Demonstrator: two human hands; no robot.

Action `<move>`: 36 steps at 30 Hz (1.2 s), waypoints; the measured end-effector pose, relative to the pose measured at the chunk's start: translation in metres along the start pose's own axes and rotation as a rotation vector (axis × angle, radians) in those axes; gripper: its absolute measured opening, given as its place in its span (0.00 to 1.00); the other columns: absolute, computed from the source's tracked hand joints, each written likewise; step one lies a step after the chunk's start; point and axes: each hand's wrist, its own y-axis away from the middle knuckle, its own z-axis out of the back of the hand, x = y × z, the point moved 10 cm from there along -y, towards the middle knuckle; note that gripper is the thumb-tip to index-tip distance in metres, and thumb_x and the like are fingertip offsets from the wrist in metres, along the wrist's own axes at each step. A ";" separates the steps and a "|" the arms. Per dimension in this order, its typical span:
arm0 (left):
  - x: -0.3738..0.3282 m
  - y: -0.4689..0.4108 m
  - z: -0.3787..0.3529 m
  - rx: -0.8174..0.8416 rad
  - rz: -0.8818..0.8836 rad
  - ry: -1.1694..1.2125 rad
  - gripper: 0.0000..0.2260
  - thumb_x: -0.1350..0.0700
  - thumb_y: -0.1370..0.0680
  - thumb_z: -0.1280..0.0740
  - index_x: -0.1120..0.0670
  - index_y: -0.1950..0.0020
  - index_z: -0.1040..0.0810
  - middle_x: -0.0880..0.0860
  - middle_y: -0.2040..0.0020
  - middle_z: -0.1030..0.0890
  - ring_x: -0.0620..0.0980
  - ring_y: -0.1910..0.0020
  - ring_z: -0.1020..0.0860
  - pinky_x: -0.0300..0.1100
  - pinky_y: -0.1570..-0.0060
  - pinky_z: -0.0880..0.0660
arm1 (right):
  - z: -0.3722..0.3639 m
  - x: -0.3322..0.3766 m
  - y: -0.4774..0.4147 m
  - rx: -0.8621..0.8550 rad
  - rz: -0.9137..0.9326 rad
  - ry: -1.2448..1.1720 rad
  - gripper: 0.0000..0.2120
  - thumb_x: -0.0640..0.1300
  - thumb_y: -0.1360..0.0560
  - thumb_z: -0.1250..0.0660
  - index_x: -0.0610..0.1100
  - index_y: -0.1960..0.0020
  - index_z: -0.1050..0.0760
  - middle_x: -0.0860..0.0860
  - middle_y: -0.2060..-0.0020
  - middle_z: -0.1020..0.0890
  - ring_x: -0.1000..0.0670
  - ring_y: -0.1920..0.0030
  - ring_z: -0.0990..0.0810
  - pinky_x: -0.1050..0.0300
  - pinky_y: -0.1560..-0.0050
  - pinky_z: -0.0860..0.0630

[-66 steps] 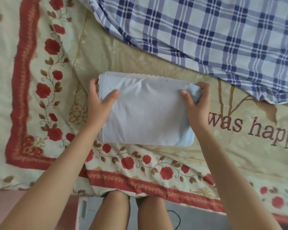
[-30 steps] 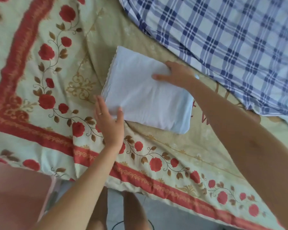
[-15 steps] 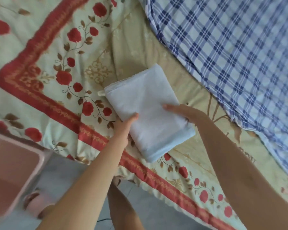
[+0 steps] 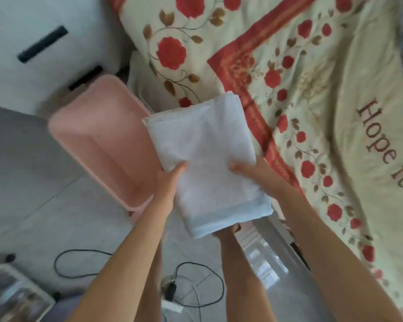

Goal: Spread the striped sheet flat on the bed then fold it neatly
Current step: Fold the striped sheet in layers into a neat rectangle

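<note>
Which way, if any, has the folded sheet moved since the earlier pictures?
Yes. The left hand and right hand have lifted the folded sheet off the floral bedspread toward the pink bin.

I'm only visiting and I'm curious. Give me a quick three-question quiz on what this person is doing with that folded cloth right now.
1. How many hands grip the folded sheet: A) one, B) two, C) none?
2. Fill in: the plastic tub beside the bed is coloured ____.
3. True or false: the sheet lies on the bed.

Key: 1 B, the left hand and right hand both hold it. 2 pink. 3 false, it is held up.
</note>
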 end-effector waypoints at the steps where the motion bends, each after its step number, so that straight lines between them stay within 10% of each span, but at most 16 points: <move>1: -0.005 -0.007 0.036 -0.002 0.017 -0.025 0.19 0.48 0.34 0.24 0.56 0.47 0.20 0.56 0.51 0.17 0.55 0.54 0.18 0.48 0.52 0.20 | -0.034 0.021 -0.001 0.012 0.021 0.021 0.17 0.50 0.35 0.21 0.54 0.51 0.24 0.58 0.57 0.18 0.54 0.52 0.19 0.71 0.61 0.26; 4: -0.020 -0.033 0.125 0.001 0.009 -0.126 0.05 0.56 0.23 0.32 0.53 0.49 0.24 0.54 0.55 0.20 0.54 0.53 0.22 0.35 0.66 0.24 | -0.118 0.075 -0.012 0.018 0.123 0.152 0.15 0.49 0.34 0.22 0.51 0.50 0.22 0.55 0.57 0.17 0.52 0.55 0.18 0.64 0.58 0.21; 9: -0.006 -0.093 0.236 -0.117 -0.048 -0.393 0.23 0.58 0.22 0.34 0.58 0.28 0.34 0.58 0.30 0.32 0.56 0.33 0.31 0.48 0.36 0.32 | -0.218 0.133 -0.063 -0.114 0.266 0.575 0.20 0.58 0.31 0.29 0.49 0.45 0.25 0.50 0.55 0.18 0.45 0.54 0.20 0.53 0.56 0.26; 16: 0.038 -0.161 0.254 -0.134 -0.070 -0.417 0.35 0.54 0.23 0.32 0.58 0.22 0.47 0.58 0.24 0.43 0.54 0.25 0.43 0.46 0.28 0.43 | -0.320 0.134 -0.171 -0.101 0.367 0.783 0.23 0.57 0.29 0.30 0.47 0.39 0.27 0.47 0.49 0.18 0.43 0.47 0.21 0.57 0.57 0.33; 26: 0.069 -0.228 0.255 -0.460 -0.167 -0.337 0.30 0.59 0.18 0.47 0.50 0.23 0.63 0.59 0.26 0.36 0.59 0.42 0.25 0.42 0.48 0.32 | -0.363 -0.017 -0.323 0.243 -0.042 0.429 0.22 0.50 0.31 0.24 0.43 0.40 0.23 0.44 0.47 0.17 0.43 0.45 0.19 0.47 0.43 0.22; 36: 0.068 -0.228 0.257 -0.609 -0.317 -0.439 0.29 0.61 0.19 0.46 0.56 0.22 0.57 0.60 0.29 0.32 0.62 0.53 0.21 0.50 0.54 0.25 | -0.349 -0.030 -0.366 -0.031 0.074 0.727 0.38 0.45 0.28 0.28 0.42 0.25 0.45 0.44 0.31 0.31 0.42 0.31 0.31 0.47 0.33 0.32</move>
